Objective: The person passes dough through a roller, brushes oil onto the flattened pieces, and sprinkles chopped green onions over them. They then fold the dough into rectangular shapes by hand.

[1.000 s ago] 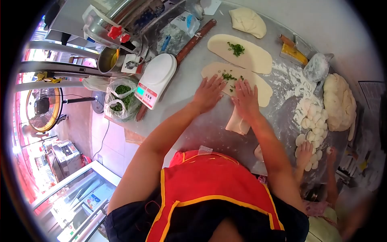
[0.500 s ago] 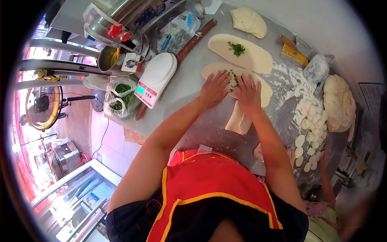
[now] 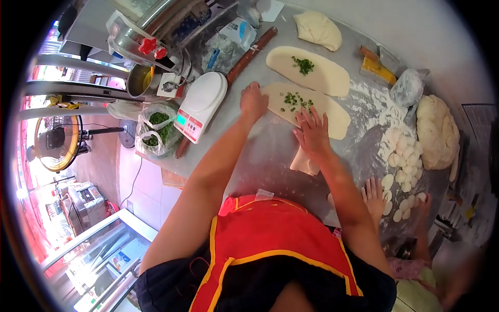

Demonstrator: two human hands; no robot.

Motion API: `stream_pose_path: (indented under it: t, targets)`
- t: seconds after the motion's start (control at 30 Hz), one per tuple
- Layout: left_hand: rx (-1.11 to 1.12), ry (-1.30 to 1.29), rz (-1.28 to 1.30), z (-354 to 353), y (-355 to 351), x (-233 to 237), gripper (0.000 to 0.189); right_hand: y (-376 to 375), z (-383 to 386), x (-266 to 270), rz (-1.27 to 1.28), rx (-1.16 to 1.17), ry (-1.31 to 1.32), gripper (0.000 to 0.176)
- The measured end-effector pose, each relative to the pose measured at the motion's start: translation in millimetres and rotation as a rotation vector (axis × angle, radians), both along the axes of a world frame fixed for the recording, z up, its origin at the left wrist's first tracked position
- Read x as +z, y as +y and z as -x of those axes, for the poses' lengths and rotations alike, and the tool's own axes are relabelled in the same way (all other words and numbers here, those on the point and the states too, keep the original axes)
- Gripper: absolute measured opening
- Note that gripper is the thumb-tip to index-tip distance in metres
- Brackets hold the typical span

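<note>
An oval dough sheet (image 3: 332,120) lies before me, with chopped green onion (image 3: 295,101) spread over its middle. At its left end, my left hand (image 3: 253,101) is closed, the fingers curled in at the dough's edge. My right hand (image 3: 314,134) is open, its spread fingertips resting on the near side of that sheet by the green onion. Partly under my right hand lies a folded piece of dough (image 3: 302,162). Behind, a second dough sheet (image 3: 332,78) carries a small heap of green onion (image 3: 303,65).
A white scale (image 3: 204,101), a rolling pin (image 3: 254,52) and a bag of chopped greens (image 3: 157,127) are at left. Right are loose flour (image 3: 366,104), several small dough rounds (image 3: 405,161) and a large dough mass (image 3: 435,132). Another person's hand (image 3: 373,200) is by the rounds.
My left hand has moved left from the green onion to the sheet's end. My right hand has drawn back slightly towards me. The green onion now lies more spread out. A co-worker's hand has come into view.
</note>
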State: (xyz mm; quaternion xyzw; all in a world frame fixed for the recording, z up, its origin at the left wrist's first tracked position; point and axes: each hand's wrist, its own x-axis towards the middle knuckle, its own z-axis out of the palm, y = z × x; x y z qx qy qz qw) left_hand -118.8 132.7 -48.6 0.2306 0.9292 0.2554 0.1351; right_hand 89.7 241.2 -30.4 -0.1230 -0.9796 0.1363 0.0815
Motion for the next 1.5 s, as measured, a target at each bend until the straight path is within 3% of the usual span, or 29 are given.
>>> stream_pose_path:
  t: [0.13,0.33,0.53,0.63,0.73,0.83,0.93,0.97,1.03,1.13,1.17,1.27,1.43,1.5]
  targets:
    - [-0.025,-0.217,-0.049,17.2,2.9,-8.5,0.021,-1.0,-4.2,3.0,0.049,-0.050,0.059,0.047]
    - [-0.136,-0.172,-0.384,-24.7,18.7,35.2,0.016,4.8,-14.6,4.2,0.074,-0.072,0.125,0.043]
    - [-0.334,-0.246,-0.457,-71.1,36.0,10.9,0.024,11.0,-15.8,2.6,0.098,-0.075,0.175,0.044]
    - [-0.224,-0.335,-0.404,-64.1,33.8,18.3,0.036,13.8,-4.6,3.8,0.090,-0.095,0.145,0.047]
    - [-0.608,0.278,-0.308,-49.6,27.6,5.5,0.040,8.7,13.0,0.1,-0.013,-0.066,0.061,0.052]
    - [-0.752,0.475,-0.135,-49.5,21.4,-14.3,0.042,1.9,16.2,-17.4,-0.084,-0.046,0.040,0.055]
    - [-0.739,0.535,-0.204,-48.2,22.5,-18.4,0.039,1.5,18.1,-22.3,-0.098,-0.050,0.044,0.054]
    - [-0.761,0.402,-0.154,-46.0,22.9,-13.2,0.041,0.3,17.3,-21.5,-0.097,-0.048,0.042,0.053]
    - [-0.804,0.145,-0.059,-34.0,28.8,3.8,0.047,8.5,18.4,-1.8,0.092,-0.071,0.019,0.050]
    - [-0.167,-0.149,-0.270,-33.4,22.9,2.7,0.046,10.8,14.0,6.5,0.447,-0.189,0.169,0.043]
    - [-0.173,-0.172,-0.185,-34.3,23.8,1.0,0.044,10.3,13.6,8.9,0.576,-0.240,0.252,0.040]
    - [-0.141,-0.260,0.033,-39.4,33.4,1.5,0.043,9.5,23.9,17.9,0.932,-0.438,0.148,0.034]
    - [-0.053,-0.570,0.080,-37.1,57.0,-11.5,0.047,18.5,41.0,-37.1,1.143,-0.557,0.284,0.038]
    - [-0.141,-0.313,-0.031,-52.7,56.5,3.9,0.039,17.0,40.5,-26.2,1.333,-0.609,0.317,0.035]
